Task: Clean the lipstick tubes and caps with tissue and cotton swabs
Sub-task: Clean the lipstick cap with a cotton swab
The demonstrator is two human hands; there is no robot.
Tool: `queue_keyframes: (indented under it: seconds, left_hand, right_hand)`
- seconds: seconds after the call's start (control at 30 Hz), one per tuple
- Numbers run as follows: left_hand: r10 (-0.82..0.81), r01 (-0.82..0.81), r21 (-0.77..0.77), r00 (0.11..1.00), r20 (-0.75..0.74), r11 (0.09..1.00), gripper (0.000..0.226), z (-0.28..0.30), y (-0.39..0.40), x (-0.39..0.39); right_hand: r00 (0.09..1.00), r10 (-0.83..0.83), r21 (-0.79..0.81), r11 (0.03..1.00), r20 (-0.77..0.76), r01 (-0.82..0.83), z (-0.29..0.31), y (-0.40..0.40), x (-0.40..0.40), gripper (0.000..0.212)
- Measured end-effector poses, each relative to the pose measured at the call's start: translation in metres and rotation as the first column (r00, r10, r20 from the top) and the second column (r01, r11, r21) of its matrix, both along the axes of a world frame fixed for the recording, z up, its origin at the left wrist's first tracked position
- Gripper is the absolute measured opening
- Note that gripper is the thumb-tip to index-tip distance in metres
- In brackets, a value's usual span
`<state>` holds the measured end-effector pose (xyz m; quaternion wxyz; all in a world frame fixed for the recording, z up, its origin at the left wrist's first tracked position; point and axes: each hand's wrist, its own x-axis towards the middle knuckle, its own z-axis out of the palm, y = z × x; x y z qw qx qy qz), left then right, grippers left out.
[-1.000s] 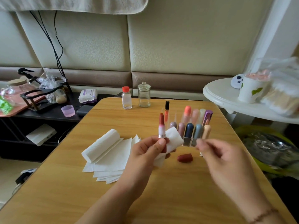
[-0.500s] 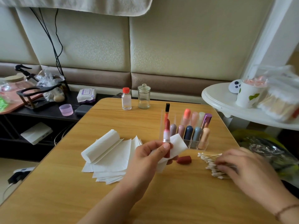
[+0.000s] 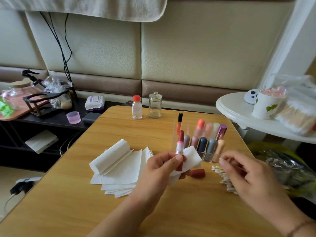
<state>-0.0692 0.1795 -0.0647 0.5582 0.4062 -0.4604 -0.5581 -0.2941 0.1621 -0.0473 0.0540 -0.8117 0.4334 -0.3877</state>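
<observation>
My left hand [image 3: 161, 170] grips an uncapped lipstick tube [image 3: 180, 143] upright, its reddish bullet out, with a piece of white tissue [image 3: 190, 159] wrapped behind its base. The dark red cap [image 3: 198, 173] lies on the wooden table just right of that hand. My right hand [image 3: 246, 175] pinches a cotton swab [image 3: 222, 159] between thumb and forefinger, above a loose pile of cotton swabs [image 3: 224, 179]. Behind them a clear acrylic organizer [image 3: 207, 154] holds several capped lipsticks. A stack of tissue sheets and a rolled tissue [image 3: 112, 156] lie to the left.
A small bottle with a red cap [image 3: 136, 107] and a glass jar [image 3: 155, 105] stand at the table's far edge. A white round side table [image 3: 236, 108] with a paper cup and bagged swabs is at right. A dark shelf with clutter is at left.
My right hand reached down to the swab pile, then lifted up and left with one swab pinched. My left hand kept the lipstick and tissue nearly still.
</observation>
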Motion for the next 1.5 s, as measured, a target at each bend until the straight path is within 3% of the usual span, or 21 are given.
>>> queue_keyframes:
  seconds: [0.13, 0.27, 0.37, 0.77, 1.03, 1.23, 1.5]
  left_hand:
    - [-0.033, 0.034, -0.023, 0.999, 0.012, 0.999, 0.020, 0.002, 0.002, -0.001]
    - [-0.081, 0.081, -0.034, 0.997, 0.005, 0.996, 0.024, 0.002, 0.003, -0.001]
    - [-0.111, 0.111, -0.039, 0.994, -0.003, 0.993, 0.028, 0.001, 0.002, -0.001]
    - [-0.217, 0.219, -0.128, 0.976, 0.032, 0.967, 0.036, -0.010, 0.004, -0.004]
    - [-0.208, 0.212, -0.152, 0.977, 0.044, 0.965, 0.024, -0.009, 0.004, -0.004]
    - [-0.165, 0.178, -0.224, 0.983, 0.077, 0.958, 0.028, -0.010, 0.003, -0.004]
    - [0.005, 0.051, -0.309, 0.984, 0.178, 0.950, 0.022, -0.008, 0.003, -0.003]
  right_hand:
    - [0.989, 0.093, -0.122, 0.989, 0.114, -0.079, 0.006, -0.001, 0.038, 0.023]
    - [0.983, 0.036, -0.160, 0.987, 0.181, -0.007, -0.002, -0.009, 0.056, 0.029]
    - [0.984, 0.013, -0.203, 0.979, 0.177, 0.023, -0.012, -0.007, 0.057, 0.019]
    - [0.959, -0.006, -0.201, 0.977, 0.284, 0.065, -0.016, 0.006, 0.064, 0.026]
    - [0.961, -0.031, -0.227, 0.969, 0.273, 0.095, -0.014, 0.008, 0.066, 0.026]
    - [0.969, -0.038, -0.252, 0.963, 0.244, 0.101, -0.013, 0.009, 0.065, 0.024]
    - [0.983, -0.041, -0.292, 0.952, 0.180, 0.093, -0.010, 0.013, 0.065, 0.022]
